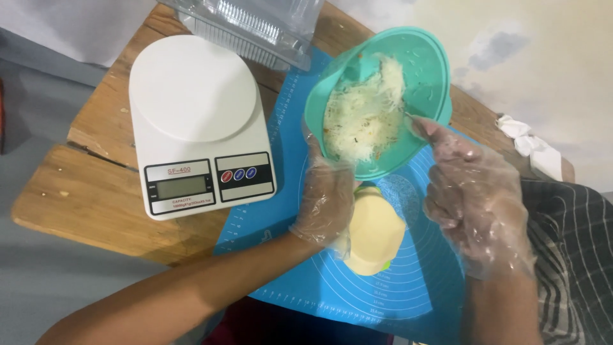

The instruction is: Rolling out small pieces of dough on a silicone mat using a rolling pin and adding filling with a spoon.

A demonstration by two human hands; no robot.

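My left hand (327, 198), in a clear plastic glove, grips the near rim of a teal bowl (426, 70) and tips it toward me. Pale shredded filling (363, 118) clings to the inside of the bowl. My right hand (476, 191), also gloved, is closed around a thin utensil whose tip reaches into the bowl at the right edge of the filling. Below the bowl, a round sheet of pale yellow dough (373, 236) lies on a blue silicone mat (421, 281).
A white digital kitchen scale (195, 121) stands on the wooden table (96, 191) left of the mat. A clear plastic container (255, 25) lies at the table's far edge. A white crumpled cloth (533, 147) lies at the right.
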